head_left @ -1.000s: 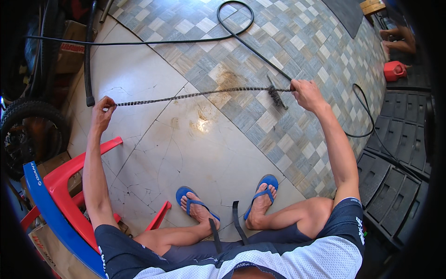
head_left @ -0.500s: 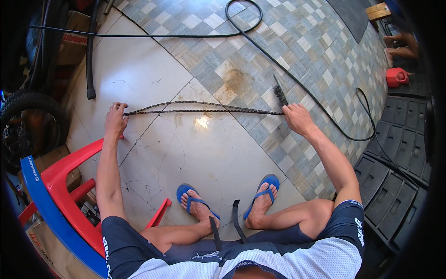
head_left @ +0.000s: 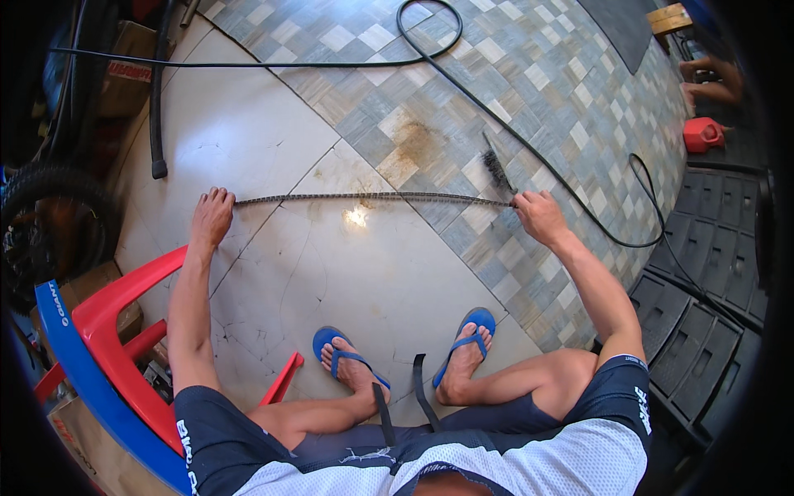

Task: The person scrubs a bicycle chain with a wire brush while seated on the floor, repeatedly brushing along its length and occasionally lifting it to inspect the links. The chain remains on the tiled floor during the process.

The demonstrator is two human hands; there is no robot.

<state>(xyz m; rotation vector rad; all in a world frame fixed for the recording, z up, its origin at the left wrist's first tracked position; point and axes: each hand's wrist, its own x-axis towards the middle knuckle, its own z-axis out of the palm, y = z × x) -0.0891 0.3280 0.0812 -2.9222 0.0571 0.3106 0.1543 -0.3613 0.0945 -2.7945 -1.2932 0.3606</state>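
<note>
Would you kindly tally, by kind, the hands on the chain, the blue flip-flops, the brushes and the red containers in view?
Left hand and right hand on the chain: 2
Blue flip-flops: 2
Brush: 1
Red container: 1
Total: 6

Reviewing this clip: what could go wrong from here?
1. The chain is stretched between the left hand and the right hand, with nothing seen gripping it in the middle; if either grip slips, that end might drop or flick.
2. The black-bristled brush lies close to the right hand, so the chain might snag its bristles.
3. A brownish stain lies just beyond the chain, which could pick up dirt there.
</note>
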